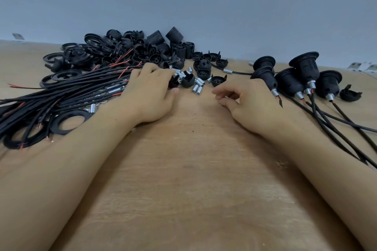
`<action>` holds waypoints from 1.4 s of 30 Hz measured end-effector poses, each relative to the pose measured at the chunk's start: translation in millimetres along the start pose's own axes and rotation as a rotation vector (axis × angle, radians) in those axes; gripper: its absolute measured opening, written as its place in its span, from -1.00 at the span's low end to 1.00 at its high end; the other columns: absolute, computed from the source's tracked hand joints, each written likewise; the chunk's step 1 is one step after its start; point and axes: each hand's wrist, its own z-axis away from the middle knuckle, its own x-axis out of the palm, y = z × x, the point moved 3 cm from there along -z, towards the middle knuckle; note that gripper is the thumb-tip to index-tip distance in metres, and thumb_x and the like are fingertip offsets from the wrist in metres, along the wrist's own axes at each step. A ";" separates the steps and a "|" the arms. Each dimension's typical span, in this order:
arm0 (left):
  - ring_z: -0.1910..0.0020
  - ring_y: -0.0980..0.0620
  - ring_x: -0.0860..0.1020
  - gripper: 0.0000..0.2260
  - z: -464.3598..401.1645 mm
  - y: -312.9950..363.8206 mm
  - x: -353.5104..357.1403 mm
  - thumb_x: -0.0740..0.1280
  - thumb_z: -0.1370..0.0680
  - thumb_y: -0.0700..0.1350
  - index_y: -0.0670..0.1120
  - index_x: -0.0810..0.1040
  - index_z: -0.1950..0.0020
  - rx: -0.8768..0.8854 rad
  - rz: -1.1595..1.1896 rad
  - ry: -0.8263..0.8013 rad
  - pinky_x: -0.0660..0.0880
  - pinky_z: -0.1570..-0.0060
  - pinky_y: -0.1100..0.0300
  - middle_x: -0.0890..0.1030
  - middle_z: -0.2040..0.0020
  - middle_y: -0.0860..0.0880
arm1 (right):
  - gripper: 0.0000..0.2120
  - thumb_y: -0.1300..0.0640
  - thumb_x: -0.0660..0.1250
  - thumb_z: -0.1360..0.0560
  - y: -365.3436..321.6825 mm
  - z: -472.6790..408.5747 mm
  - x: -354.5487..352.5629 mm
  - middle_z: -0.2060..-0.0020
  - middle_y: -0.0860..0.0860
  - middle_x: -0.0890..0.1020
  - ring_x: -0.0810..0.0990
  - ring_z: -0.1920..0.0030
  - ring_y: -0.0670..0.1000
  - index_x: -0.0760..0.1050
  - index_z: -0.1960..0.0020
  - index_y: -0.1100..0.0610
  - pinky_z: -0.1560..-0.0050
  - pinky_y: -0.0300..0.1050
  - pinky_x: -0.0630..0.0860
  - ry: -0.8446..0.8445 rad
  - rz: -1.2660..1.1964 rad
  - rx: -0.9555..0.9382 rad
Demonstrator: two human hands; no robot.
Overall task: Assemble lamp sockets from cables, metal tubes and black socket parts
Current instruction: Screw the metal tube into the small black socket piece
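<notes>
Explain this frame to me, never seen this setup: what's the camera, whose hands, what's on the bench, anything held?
There is no robot. One wide-angle camera worn on a person's head looks forward and down at their two bare hands over a wooden table. The left hand grips a small black socket cap at its fingertips. The right hand holds nothing, its fingers loosely curled. On the left lies a bundle of black cables and a black ring. At the back is a pile of black socket parts. Between the hands lie short metal tubes. On the right stand assembled sockets with cables attached.
</notes>
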 end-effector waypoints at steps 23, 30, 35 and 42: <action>0.02 0.09 0.63 -0.84 -0.3 -13.3 -20.0 0.41 -0.53 -0.18 -0.05 0.69 -0.10 -0.098 0.252 0.215 0.53 -0.15 0.19 0.70 0.04 0.04 | -0.85 0.23 0.45 -0.49 -0.9 0.2 -6.7 0.17 -0.10 0.70 0.68 0.13 -0.15 0.63 0.03 -0.01 0.06 -0.35 0.57 0.193 -0.396 0.068; 0.11 -0.04 0.70 -0.88 13.2 27.4 -23.3 0.43 -0.53 -0.29 -0.19 0.67 -0.04 -0.117 1.351 0.164 0.60 0.06 0.22 0.73 0.10 -0.12 | -0.88 0.23 0.44 -0.50 -20.5 3.6 -16.0 0.32 0.00 0.69 0.69 0.31 0.03 0.62 0.13 0.02 0.26 -0.19 0.61 0.283 -0.827 0.033; 0.04 -0.09 0.69 -0.82 16.2 40.8 -14.4 0.37 -0.54 -0.31 -0.30 0.63 -0.13 -0.121 1.556 0.037 0.59 0.00 0.15 0.70 -0.02 -0.24 | -0.85 0.30 0.44 -0.48 -28.5 6.0 -13.0 0.20 0.04 0.70 0.70 0.22 0.03 0.60 0.07 0.06 0.13 -0.12 0.64 0.230 -0.794 -0.055; 0.15 -0.04 0.71 -0.83 14.8 38.8 -18.9 0.47 -0.36 -0.26 -0.18 0.68 0.06 -0.280 1.751 0.016 0.61 0.12 0.20 0.73 0.12 -0.16 | -0.85 0.19 0.44 -0.48 -29.2 9.6 -14.2 0.19 -0.07 0.68 0.66 0.14 -0.04 0.58 0.08 -0.06 0.09 -0.07 0.62 0.238 -0.564 -0.125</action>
